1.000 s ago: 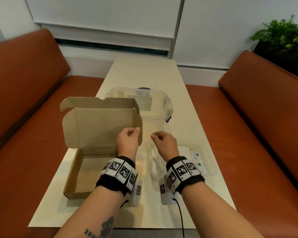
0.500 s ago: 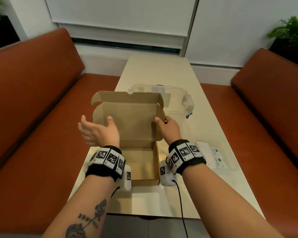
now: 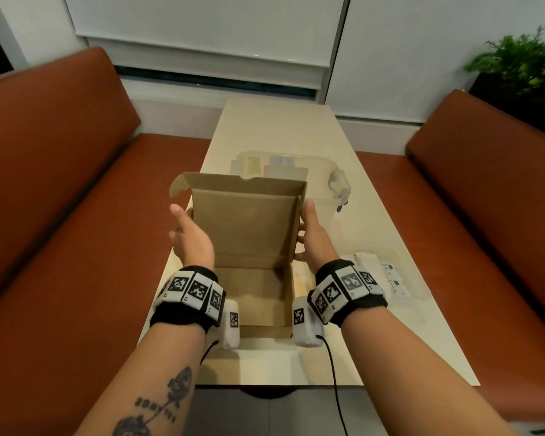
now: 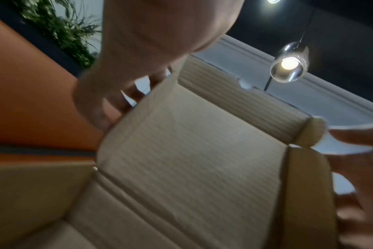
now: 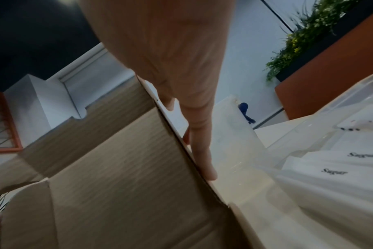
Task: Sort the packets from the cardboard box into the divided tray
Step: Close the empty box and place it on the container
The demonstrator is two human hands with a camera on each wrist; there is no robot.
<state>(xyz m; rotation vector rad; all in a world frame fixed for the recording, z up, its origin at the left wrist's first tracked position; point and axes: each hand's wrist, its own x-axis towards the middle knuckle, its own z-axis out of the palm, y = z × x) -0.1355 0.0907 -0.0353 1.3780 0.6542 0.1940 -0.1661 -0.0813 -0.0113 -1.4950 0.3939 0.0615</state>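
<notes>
The cardboard box (image 3: 258,291) sits open at the table's near middle, its lid (image 3: 246,225) standing upright; no packet shows inside. My right hand (image 3: 306,228) grips the lid's right edge, thumb up along it and fingers (image 5: 200,148) round the cardboard (image 5: 117,160). At the lid's left edge, my left hand (image 3: 183,215) is spread, its blurred fingers (image 4: 351,139) by the side flap of the lid (image 4: 192,151). The clear divided tray (image 3: 422,291) lies right of the box with white packets (image 3: 390,275) in it, some printed Sugar (image 5: 334,171).
A clear lidded plastic container (image 3: 328,171) with a blue latch (image 5: 244,109) stands right behind the box. Orange benches (image 3: 60,215) run along both sides of the narrow table (image 3: 280,127). A plant (image 3: 523,61) stands at the back right.
My right hand went from in front of the lid to gripping its right edge. My left hand swung out wide to the left, then came in to the lid's left edge.
</notes>
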